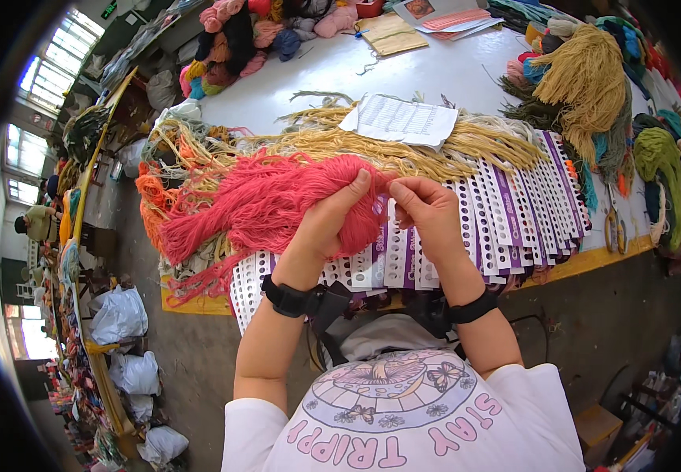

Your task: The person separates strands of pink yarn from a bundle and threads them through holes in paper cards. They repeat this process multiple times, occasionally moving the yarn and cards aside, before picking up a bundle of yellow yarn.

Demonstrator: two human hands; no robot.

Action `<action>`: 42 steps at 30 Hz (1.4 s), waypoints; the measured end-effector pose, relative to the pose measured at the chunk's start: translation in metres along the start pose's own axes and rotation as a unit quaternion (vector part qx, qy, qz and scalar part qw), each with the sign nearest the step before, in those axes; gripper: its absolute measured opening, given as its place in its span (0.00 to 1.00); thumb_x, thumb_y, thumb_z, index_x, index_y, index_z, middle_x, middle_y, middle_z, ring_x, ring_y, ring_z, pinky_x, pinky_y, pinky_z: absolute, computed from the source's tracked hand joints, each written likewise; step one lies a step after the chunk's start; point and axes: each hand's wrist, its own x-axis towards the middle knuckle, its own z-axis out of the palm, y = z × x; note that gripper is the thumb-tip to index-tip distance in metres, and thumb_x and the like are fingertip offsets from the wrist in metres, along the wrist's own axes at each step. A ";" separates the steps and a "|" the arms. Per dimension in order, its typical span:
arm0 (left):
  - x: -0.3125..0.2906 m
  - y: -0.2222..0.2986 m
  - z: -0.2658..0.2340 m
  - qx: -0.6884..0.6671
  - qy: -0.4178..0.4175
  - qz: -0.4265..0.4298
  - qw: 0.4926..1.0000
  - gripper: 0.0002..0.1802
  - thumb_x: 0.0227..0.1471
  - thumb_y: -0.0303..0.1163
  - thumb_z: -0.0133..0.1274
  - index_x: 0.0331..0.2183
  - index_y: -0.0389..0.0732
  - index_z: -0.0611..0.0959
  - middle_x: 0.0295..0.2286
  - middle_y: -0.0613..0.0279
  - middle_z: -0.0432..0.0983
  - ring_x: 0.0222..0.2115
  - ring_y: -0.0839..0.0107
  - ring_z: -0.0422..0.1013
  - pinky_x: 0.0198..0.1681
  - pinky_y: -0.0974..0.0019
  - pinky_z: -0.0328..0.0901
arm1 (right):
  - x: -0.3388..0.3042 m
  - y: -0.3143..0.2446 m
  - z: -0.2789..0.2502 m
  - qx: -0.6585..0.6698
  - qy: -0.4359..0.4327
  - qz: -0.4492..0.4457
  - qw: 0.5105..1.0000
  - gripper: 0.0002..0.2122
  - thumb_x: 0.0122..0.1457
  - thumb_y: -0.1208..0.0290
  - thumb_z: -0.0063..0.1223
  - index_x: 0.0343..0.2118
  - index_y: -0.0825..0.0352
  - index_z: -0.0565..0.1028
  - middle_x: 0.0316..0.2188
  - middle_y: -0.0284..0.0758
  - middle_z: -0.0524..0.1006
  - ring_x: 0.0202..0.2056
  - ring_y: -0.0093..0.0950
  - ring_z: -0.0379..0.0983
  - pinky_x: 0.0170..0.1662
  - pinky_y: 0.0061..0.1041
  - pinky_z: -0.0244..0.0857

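Observation:
A thick hank of coral-pink yarn (269, 200) lies across the near left of the table, its loose strands trailing left. My left hand (332, 212) is wrapped round its right end, thumb on top. Just right of it, my right hand (427, 211) pinches at the end of the hank with thumb and forefinger; a bit of pink yarn shows by the fingertips. Beneath both hands spreads a row of white and purple cards with punched holes (505, 212). Tan yarn strands (301, 141) lie along their far ends, with a printed paper sheet (400, 120) on top.
Orange yarn (154, 206) lies at the table's left edge. Scissors (614, 224) rest at the right, near tan (588, 79) and green yarn bundles (660, 177). More yarn (234, 47) and a wooden board (391, 33) are at the back. White sacks (120, 315) stand on the floor left.

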 end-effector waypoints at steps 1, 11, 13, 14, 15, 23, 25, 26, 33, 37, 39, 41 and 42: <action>0.000 0.000 -0.002 -0.001 0.018 -0.002 1.000 0.22 0.54 0.40 0.39 0.44 0.31 0.70 0.41 0.53 0.69 0.41 0.67 0.66 0.41 0.65 0.64 | 0.001 0.001 -0.004 0.012 0.000 -0.001 1.000 0.06 0.50 0.69 0.54 0.27 0.67 0.76 0.17 0.26 0.72 0.18 0.11 0.64 0.18 0.11 0.59; 0.004 -0.007 -0.002 -0.029 -0.012 -0.016 0.999 0.23 0.55 0.41 0.39 0.44 0.32 0.69 0.42 0.54 0.67 0.42 0.69 0.66 0.41 0.66 0.64 | 0.001 0.002 0.001 -0.036 -0.010 0.014 0.999 0.07 0.50 0.70 0.54 0.26 0.69 0.76 0.19 0.27 0.73 0.18 0.10 0.62 0.19 0.10 0.57; 0.004 -0.010 -0.003 0.022 -0.017 0.016 0.999 0.23 0.55 0.41 0.39 0.44 0.32 0.69 0.43 0.54 0.66 0.42 0.69 0.65 0.41 0.67 0.64 | 0.001 0.002 0.006 -0.013 -0.008 0.002 1.000 0.06 0.49 0.72 0.54 0.25 0.70 0.76 0.21 0.27 0.73 0.19 0.10 0.62 0.20 0.09 0.55; 0.003 -0.009 -0.001 0.022 -0.017 0.016 0.999 0.23 0.55 0.41 0.39 0.44 0.32 0.69 0.43 0.54 0.66 0.42 0.69 0.65 0.41 0.67 0.64 | 0.001 0.003 0.006 -0.012 -0.008 0.002 1.000 0.06 0.49 0.72 0.54 0.25 0.70 0.76 0.21 0.27 0.73 0.19 0.10 0.62 0.20 0.09 0.55; 0.001 -0.007 0.001 0.006 -0.009 0.011 1.000 0.22 0.54 0.40 0.41 0.44 0.33 0.70 0.41 0.55 0.68 0.40 0.70 0.66 0.40 0.68 0.65 | 0.002 0.004 0.006 0.013 -0.012 0.008 1.000 0.06 0.49 0.72 0.54 0.25 0.70 0.76 0.21 0.27 0.73 0.19 0.10 0.62 0.19 0.09 0.55; 0.003 -0.009 -0.006 -0.040 -0.025 0.031 0.998 0.22 0.53 0.40 0.43 0.44 0.33 0.70 0.42 0.54 0.67 0.41 0.70 0.66 0.40 0.67 0.65 | 0.006 0.009 -0.007 0.152 0.005 0.073 0.986 0.07 0.51 0.70 0.51 0.28 0.68 0.73 0.19 0.25 0.71 0.16 0.11 0.59 0.17 0.10 0.55; 0.003 -0.009 -0.004 -0.031 -0.022 0.004 0.999 0.24 0.54 0.41 0.39 0.46 0.32 0.67 0.45 0.55 0.65 0.46 0.68 0.62 0.44 0.65 0.62 | 0.005 0.005 -0.006 0.067 -0.013 0.080 0.994 0.07 0.50 0.70 0.53 0.28 0.69 0.74 0.21 0.26 0.72 0.17 0.10 0.59 0.17 0.10 0.54; 0.003 -0.009 -0.004 -0.031 -0.022 0.003 0.999 0.24 0.54 0.41 0.39 0.46 0.32 0.67 0.45 0.55 0.65 0.46 0.68 0.62 0.44 0.65 0.62 | 0.004 0.006 -0.004 0.067 -0.012 0.080 0.994 0.07 0.50 0.70 0.53 0.28 0.69 0.74 0.21 0.26 0.72 0.17 0.10 0.59 0.17 0.10 0.54; 0.005 -0.011 -0.008 -0.039 -0.003 0.011 0.999 0.22 0.53 0.39 0.43 0.43 0.32 0.70 0.40 0.55 0.68 0.40 0.70 0.66 0.41 0.66 0.65 | 0.002 0.007 0.002 0.028 -0.005 0.014 0.999 0.06 0.48 0.72 0.55 0.27 0.69 0.76 0.21 0.26 0.74 0.19 0.09 0.61 0.19 0.09 0.54; 0.003 -0.011 -0.005 -0.024 0.014 0.018 0.999 0.20 0.52 0.36 0.44 0.43 0.31 0.70 0.40 0.55 0.69 0.39 0.70 0.67 0.41 0.67 0.65 | 0.001 0.007 0.002 0.020 0.009 0.008 1.000 0.06 0.49 0.72 0.54 0.27 0.69 0.76 0.19 0.25 0.73 0.17 0.09 0.60 0.18 0.09 0.53; 0.004 -0.012 -0.002 -0.019 0.026 0.030 0.999 0.19 0.52 0.35 0.44 0.42 0.31 0.71 0.39 0.55 0.69 0.38 0.70 0.68 0.40 0.68 0.65 | 0.002 0.010 0.002 0.022 0.009 -0.007 1.000 0.06 0.49 0.72 0.54 0.28 0.69 0.76 0.19 0.25 0.73 0.17 0.09 0.60 0.17 0.09 0.52; 0.004 -0.011 0.001 -0.014 0.037 0.042 0.998 0.18 0.52 0.33 0.45 0.41 0.31 0.72 0.38 0.54 0.70 0.38 0.69 0.68 0.40 0.69 0.65 | 0.002 0.010 0.000 0.024 0.009 -0.023 0.999 0.06 0.49 0.72 0.54 0.28 0.69 0.76 0.19 0.25 0.73 0.17 0.09 0.60 0.17 0.09 0.52; 0.005 -0.010 0.001 -0.022 0.050 0.037 0.998 0.17 0.52 0.33 0.45 0.41 0.30 0.72 0.38 0.54 0.70 0.37 0.70 0.68 0.40 0.69 0.65 | 0.003 0.010 -0.003 0.026 0.012 0.004 1.000 0.06 0.49 0.72 0.54 0.28 0.69 0.76 0.19 0.26 0.73 0.18 0.10 0.61 0.19 0.10 0.54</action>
